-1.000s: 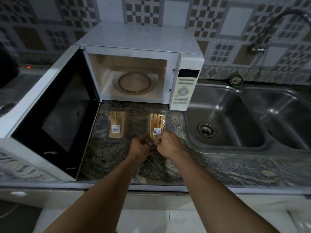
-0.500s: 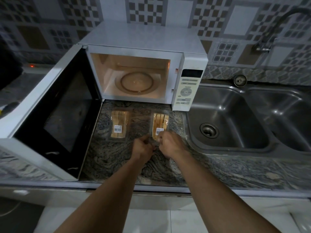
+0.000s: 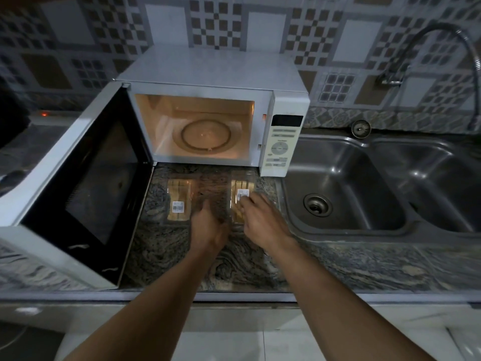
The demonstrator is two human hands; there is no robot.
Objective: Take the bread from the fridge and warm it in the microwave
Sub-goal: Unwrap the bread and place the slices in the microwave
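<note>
Hands are apart now: half a second back both were bunched together at the near end of the right bread pack [image 3: 240, 186], and I've now got them split to either side of it. My right hand [image 3: 263, 217] has slid up over the pack's near half, fingers bent down and grasping its clear top, fingertips right at the barcode label [image 3: 243, 198]. My left hand [image 3: 208, 227] has dropped off to the left, sitting on the counter [image 3: 234, 261] in the gap between the two packs, thumb pointing up the frame. Its fingers are tucked against the pack's left edge and I cannot tell whether they grip it or merely lie against it. The pack itself hasn't gone anywhere: flat on the counter at centre frame, just below the microwave [image 3: 216, 71] and its control panel [image 3: 282, 144], near the sink [image 3: 346, 183] at the right. The left bread pack [image 3: 179, 196] lies untouched, same spot as before, beside the lower edge of the door [image 3: 86, 173], which hangs wide open across the left of the frame. The oven cavity is lit, with the glass turntable [image 3: 205, 138] bare. The faucet [image 3: 442, 29] arches in the upper right.
</note>
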